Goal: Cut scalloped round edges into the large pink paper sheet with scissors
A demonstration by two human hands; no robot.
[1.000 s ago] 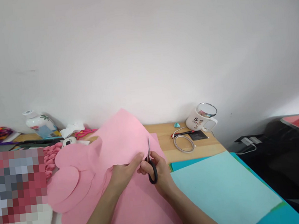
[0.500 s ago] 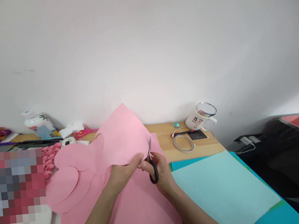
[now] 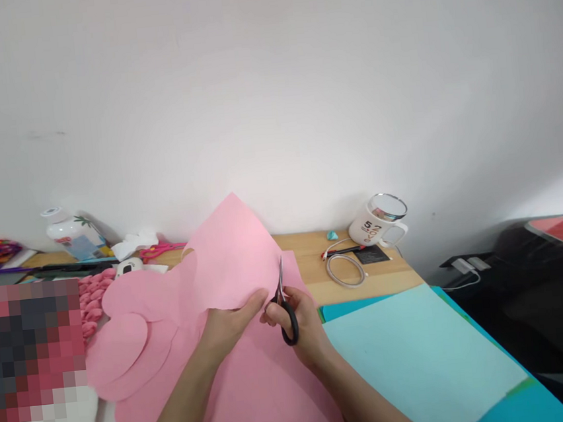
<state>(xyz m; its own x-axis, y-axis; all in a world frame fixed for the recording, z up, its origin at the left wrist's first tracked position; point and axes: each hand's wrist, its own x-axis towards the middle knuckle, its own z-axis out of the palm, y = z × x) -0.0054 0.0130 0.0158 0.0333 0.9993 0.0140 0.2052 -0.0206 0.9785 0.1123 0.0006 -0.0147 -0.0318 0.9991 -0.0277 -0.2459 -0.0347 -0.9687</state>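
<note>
Black-handled scissors (image 3: 288, 320) are in my right hand (image 3: 306, 334), fingers wrapped round the loops and blades pointing up at the sheet's right edge. My left hand (image 3: 230, 325) pinches the lower edge of a raised pink paper sheet (image 3: 236, 255), thumb on top and fingers hidden behind. A curved notch is cut into the sheet's left side. Below both hands lies another pink sheet (image 3: 264, 392). Several rounded pink paper cutouts (image 3: 120, 349) overlap to the left of my left hand.
Light blue sheets (image 3: 415, 357) lie at the right. A white mug (image 3: 375, 225), a coiled cable (image 3: 346, 271) and a black card (image 3: 372, 254) stand or lie behind them. A white bottle (image 3: 72, 234), pink scissors (image 3: 160, 249) and a pink braided item (image 3: 93, 295) are at the left.
My left hand and the raised pink sheet have shifted very slightly. The scissor blades look closer together than before. My right hand stays in nearly the same place.
</note>
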